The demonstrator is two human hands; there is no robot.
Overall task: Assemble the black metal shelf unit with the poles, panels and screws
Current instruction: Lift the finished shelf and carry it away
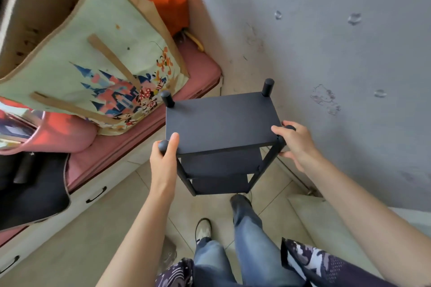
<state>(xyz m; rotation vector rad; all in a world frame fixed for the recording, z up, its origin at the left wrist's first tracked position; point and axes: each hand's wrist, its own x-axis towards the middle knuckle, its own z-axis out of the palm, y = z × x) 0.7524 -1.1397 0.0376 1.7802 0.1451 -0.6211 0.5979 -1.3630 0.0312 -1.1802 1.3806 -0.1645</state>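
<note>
Both hands mine: left hand (164,154), right hand (294,141) fingers clamped on shelf unit (221,123) near poles; uneven pull risks tipping toward wall (338,30).

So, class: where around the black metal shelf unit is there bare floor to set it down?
Bare tiles lie between the black metal shelf unit and the white drawer front. The pink cushioned bench is crowded with bags.

Both hands (164,155) apparently grip shelf unit (221,121) (upright).
</note>
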